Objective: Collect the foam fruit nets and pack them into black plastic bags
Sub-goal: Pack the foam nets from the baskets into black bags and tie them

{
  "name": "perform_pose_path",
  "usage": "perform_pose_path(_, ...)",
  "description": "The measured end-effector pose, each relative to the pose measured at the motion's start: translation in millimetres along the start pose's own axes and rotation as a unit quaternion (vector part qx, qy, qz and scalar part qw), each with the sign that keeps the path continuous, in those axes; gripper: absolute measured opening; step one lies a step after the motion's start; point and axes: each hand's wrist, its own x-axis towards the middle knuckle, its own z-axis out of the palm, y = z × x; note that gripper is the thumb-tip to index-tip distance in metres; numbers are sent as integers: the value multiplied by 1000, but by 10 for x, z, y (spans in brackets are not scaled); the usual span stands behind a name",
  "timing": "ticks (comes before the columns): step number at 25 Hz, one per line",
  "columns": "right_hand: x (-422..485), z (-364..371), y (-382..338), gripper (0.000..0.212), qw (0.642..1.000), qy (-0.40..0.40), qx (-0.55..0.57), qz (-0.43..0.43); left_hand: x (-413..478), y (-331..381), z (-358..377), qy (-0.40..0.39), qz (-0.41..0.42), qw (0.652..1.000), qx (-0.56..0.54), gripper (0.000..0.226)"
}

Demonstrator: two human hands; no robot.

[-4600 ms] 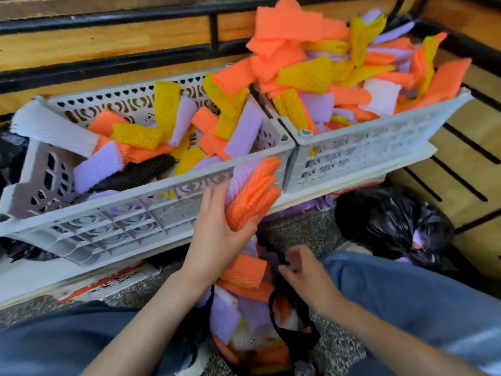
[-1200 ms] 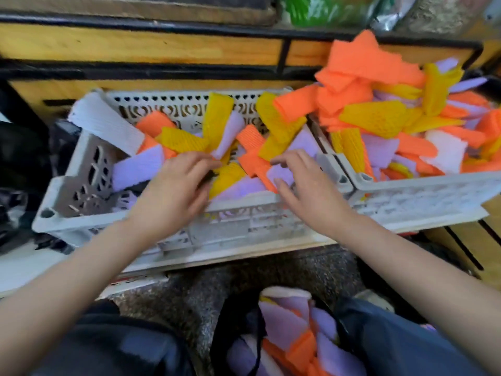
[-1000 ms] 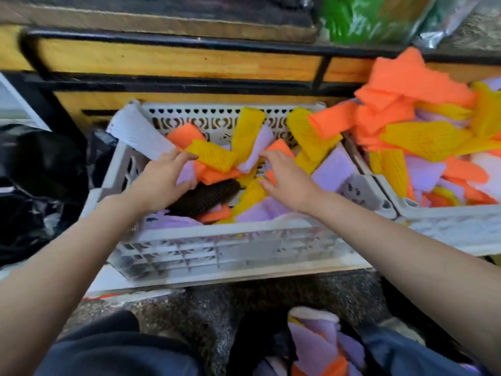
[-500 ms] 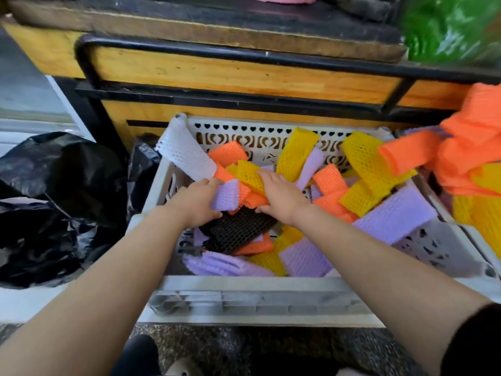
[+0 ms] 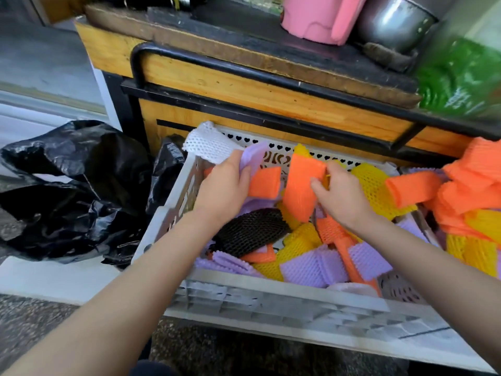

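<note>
A grey plastic crate holds several foam fruit nets in orange, yellow, purple, white and one black net. My left hand is inside the crate at its far left and grips a purple net together with an orange net. My right hand pinches a long orange net that hangs upright above the pile. A white net lies over the crate's far left corner. Black plastic bags are heaped on the floor left of the crate.
A second heap of orange and yellow nets sits at the right edge. Behind the crate stands a wooden stall with a black metal frame; a pink container, a metal pot and a green bag are on top.
The view has moved closer and up. Both hands have lifted nets out of the pile: the right raised a long orange net, the left moved to the far left corner with purple and orange nets.
</note>
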Motion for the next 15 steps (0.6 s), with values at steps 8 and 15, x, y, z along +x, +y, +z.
perform_pose_path(8, -316, -411, -668, 23, 977, -20, 209, -46, -457, 336, -23, -4, 4, 957, -289, 10)
perform_pose_path(15, -388, -497, -1059, 25, 957, -50, 276, -70, -547, 236, -269, -12, -45, 899, -435, 49)
